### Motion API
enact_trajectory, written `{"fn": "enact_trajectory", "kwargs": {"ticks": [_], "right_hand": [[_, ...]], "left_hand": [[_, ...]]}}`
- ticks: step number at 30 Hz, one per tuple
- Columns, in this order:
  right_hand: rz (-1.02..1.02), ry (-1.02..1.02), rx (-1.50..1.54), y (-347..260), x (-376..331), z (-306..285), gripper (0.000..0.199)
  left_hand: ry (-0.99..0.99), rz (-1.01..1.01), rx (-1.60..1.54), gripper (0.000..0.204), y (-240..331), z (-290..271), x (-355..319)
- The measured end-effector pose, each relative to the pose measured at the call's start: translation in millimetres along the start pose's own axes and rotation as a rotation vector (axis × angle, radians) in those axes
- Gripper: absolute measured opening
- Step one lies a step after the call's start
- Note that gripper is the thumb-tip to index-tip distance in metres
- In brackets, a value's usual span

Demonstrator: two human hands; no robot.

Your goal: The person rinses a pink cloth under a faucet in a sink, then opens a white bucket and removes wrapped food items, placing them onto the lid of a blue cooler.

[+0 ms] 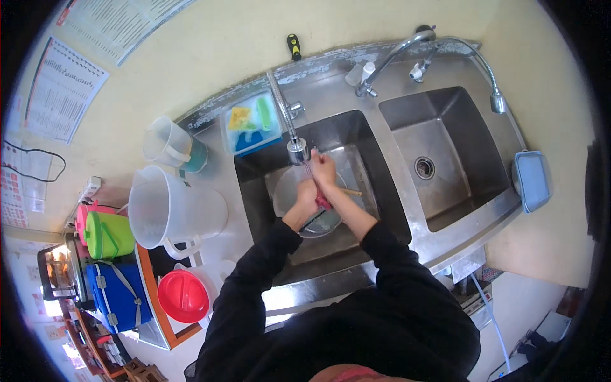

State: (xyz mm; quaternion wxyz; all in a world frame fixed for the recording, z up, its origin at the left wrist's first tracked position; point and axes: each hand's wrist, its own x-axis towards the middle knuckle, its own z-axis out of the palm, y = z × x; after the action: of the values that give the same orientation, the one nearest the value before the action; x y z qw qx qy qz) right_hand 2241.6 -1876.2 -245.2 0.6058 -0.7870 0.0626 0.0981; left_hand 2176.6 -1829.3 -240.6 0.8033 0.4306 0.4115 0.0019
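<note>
Both my hands are over the left sink basin [293, 270], under a flexible-neck tap [297, 151] with water running from it. My left hand [308, 195] is closed beside a reddish-pink thing [324, 201], partly hidden by my right wrist. My right hand [323, 168] is just under the tap head with its fingers curled in; what they hold, if anything, is hidden. Below my hands stands a round see-through bowl [280, 191] in the sink. A wooden handle [351, 191] and a dark, thin utensil [312, 220] show in it.
At the left stand a large clear jug [149, 207], a smaller jug [159, 141] and a red-lidded container [183, 297]. A tray [228, 137] with sponges sits behind the sink. To the right are a second basin [468, 165], its taps [407, 44] and a blue container [533, 181].
</note>
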Motion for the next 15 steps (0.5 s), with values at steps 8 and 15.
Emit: {"fn": "enact_trajectory", "kwargs": {"ticks": [8, 15], "right_hand": [[-0.128, -0.075, -0.146, -6.6, -39.2, 7.5, 0.038], [0.115, -0.324, 0.336, -27.5, -17.9, -6.2, 0.020]], "left_hand": [[0.027, -0.151, 0.041, 0.033, 24.7, -22.7, -6.6], [-0.249, 0.227, 0.004, 0.023, 58.9, -49.6, 0.5]]}}
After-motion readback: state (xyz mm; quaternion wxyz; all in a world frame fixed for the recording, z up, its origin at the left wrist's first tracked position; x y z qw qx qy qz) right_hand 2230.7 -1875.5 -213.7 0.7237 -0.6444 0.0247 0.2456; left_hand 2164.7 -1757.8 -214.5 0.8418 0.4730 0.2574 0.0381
